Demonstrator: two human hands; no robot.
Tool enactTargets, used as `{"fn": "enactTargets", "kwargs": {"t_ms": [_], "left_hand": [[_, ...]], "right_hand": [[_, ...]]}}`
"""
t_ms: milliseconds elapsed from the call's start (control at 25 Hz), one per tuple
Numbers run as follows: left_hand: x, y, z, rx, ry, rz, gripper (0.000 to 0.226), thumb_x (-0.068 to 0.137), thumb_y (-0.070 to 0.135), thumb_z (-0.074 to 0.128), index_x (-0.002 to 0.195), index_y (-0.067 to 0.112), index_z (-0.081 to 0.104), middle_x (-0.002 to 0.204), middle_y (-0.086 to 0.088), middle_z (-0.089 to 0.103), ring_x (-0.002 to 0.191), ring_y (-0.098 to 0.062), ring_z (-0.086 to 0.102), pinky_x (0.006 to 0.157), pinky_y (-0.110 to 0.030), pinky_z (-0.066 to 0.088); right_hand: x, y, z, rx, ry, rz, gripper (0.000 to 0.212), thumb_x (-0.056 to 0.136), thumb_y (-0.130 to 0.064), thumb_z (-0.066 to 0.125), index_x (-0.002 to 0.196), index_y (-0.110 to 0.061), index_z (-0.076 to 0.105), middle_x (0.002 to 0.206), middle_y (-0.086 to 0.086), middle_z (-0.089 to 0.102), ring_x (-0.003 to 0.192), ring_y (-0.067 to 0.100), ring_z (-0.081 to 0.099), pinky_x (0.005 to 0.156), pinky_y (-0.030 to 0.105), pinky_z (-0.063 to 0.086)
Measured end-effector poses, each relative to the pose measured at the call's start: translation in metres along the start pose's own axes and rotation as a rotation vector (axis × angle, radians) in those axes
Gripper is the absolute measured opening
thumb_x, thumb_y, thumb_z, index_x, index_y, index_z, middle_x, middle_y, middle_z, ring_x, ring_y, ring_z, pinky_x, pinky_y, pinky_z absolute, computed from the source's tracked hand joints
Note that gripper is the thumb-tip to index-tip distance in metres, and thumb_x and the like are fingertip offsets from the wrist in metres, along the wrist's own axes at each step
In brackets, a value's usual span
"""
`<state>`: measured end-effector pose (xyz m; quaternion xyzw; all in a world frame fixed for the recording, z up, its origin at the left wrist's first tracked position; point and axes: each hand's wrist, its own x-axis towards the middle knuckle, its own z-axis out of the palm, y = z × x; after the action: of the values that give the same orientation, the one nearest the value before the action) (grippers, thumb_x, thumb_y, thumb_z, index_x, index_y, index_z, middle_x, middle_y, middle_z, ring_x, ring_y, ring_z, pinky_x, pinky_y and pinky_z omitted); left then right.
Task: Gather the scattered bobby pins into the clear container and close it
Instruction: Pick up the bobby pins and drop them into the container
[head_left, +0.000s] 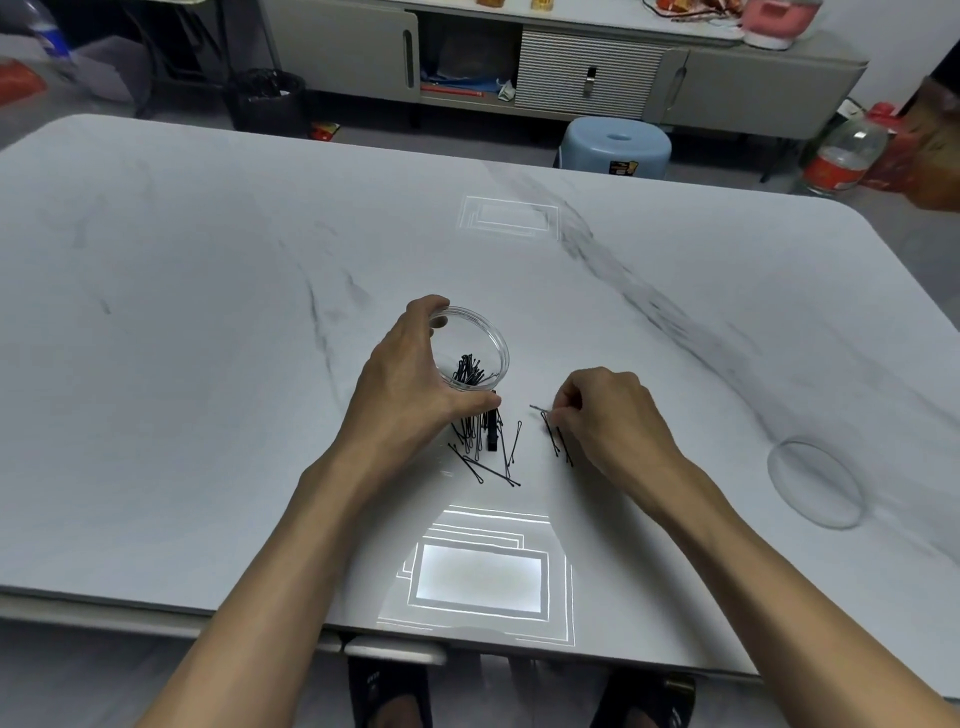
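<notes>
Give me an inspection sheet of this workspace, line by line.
Surface: white marbled table, light glare patches.
Job's things: clear container open, some pins inside; loose bobby pins beside it; clear lid lies apart, right.
Clutter: nothing seen on the table.
Grippers: left hand holds the container; right hand pinches pins.
Cables: nothing seen.
Surroundings: blue stool, grey cabinet, black bin.

Even overhead light; rectangular glare (480, 577) shines on the glossy table (208, 364); edges curve and blur.
</notes>
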<state>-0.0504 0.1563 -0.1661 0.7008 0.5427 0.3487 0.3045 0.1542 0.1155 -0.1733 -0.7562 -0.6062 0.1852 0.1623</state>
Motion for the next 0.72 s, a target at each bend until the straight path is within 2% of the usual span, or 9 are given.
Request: {"fn": "enactTargets", "kwargs": {"t_ms": [120,200,280,360,440,480,560,640,720], "left_hand": [[0.000,0.002,0.000,-0.002,0.000,-0.005,0.097,0.051,0.041,0.089,0.134,0.031,0.039,0.130,0.011,0.054,0.120,-0.003,0.048,0.089,-0.025,0.040],[-0.001,0.003,0.001,-0.006,0.002,-0.007,0.097,0.051,0.041,0.089,0.133,0.032,0.039,0.129,0.012,0.053,0.120,-0.003,0.048,0.089,-0.024,0.039],[-0.002,0.003,0.001,-0.005,-0.001,-0.003,0.096,0.051,0.041,0.088,0.133,0.033,0.038,0.129,0.012,0.053,0.119,-0.002,0.048,0.088,-0.023,0.038],[-0.003,0.001,0.001,0.001,-0.005,0.003,0.096,0.052,0.042,0.088,0.133,0.033,0.038,0.129,0.012,0.053,0.119,-0.001,0.047,0.088,-0.022,0.037],[-0.003,0.000,0.000,0.008,-0.004,0.005,0.096,0.052,0.042,0.088,0.133,0.032,0.038,0.129,0.013,0.053,0.118,0.000,0.047,0.087,-0.021,0.037],[-0.002,0.000,-0.001,0.010,-0.003,0.003,0.096,0.051,0.042,0.088,0.133,0.032,0.038,0.128,0.013,0.053,0.118,0.001,0.047,0.087,-0.021,0.037],[-0.002,-0.001,-0.001,0.010,-0.005,0.000,0.096,0.051,0.043,0.087,0.133,0.033,0.038,0.128,0.013,0.052,0.118,0.001,0.047,0.086,-0.020,0.036],[-0.002,0.000,-0.001,0.009,-0.012,0.006,0.097,0.051,0.044,0.087,0.133,0.034,0.037,0.128,0.014,0.052,0.117,0.002,0.047,0.086,-0.019,0.035],[-0.002,0.001,0.000,0.003,-0.026,0.010,0.098,0.051,0.044,0.088,0.133,0.034,0.037,0.129,0.015,0.052,0.118,0.002,0.047,0.086,-0.018,0.035]], "right_hand": [[-0.014,-0.005,0.003,-0.031,-0.053,0.044,0.019,0.074,-0.030,0.075,0.077,-0.014,0.066,0.076,0.004,0.066,0.075,0.028,0.060,0.063,0.032,0.049],[-0.018,-0.008,0.005,-0.102,-0.028,0.043,0.022,0.078,-0.029,0.072,0.083,-0.009,0.067,0.081,0.008,0.067,0.079,0.033,0.060,0.068,0.035,0.050],[-0.017,-0.011,0.005,-0.233,0.007,0.022,0.012,0.083,-0.023,0.067,0.087,-0.012,0.067,0.087,0.008,0.067,0.080,0.033,0.059,0.065,0.032,0.044],[-0.016,-0.015,0.005,-0.409,0.021,-0.037,0.002,0.084,-0.010,0.060,0.083,-0.011,0.061,0.088,0.007,0.064,0.074,0.030,0.050,0.058,0.029,0.033],[-0.018,-0.017,0.009,-0.519,-0.014,-0.088,0.020,0.082,0.001,0.052,0.069,-0.010,0.041,0.086,0.006,0.055,0.077,0.028,0.047,0.050,0.028,0.019],[-0.019,-0.015,0.011,-0.539,-0.036,-0.123,0.024,0.082,0.003,0.049,0.069,-0.012,0.035,0.088,0.007,0.052,0.082,0.029,0.049,0.049,0.030,0.015],[-0.017,-0.012,0.010,-0.552,-0.043,-0.166,0.018,0.084,0.003,0.045,0.083,-0.014,0.039,0.096,0.009,0.055,0.088,0.030,0.052,0.052,0.031,0.020],[-0.010,-0.008,0.005,-0.284,0.046,-0.155,0.013,0.087,0.000,0.043,0.091,-0.013,0.046,0.094,0.009,0.061,0.081,0.030,0.053,0.058,0.033,0.034],[0.000,-0.011,-0.006,0.198,0.146,-0.088,0.012,0.092,-0.007,0.047,0.088,-0.015,0.055,0.081,0.000,0.064,0.074,0.022,0.058,0.066,0.035,0.045]]}}
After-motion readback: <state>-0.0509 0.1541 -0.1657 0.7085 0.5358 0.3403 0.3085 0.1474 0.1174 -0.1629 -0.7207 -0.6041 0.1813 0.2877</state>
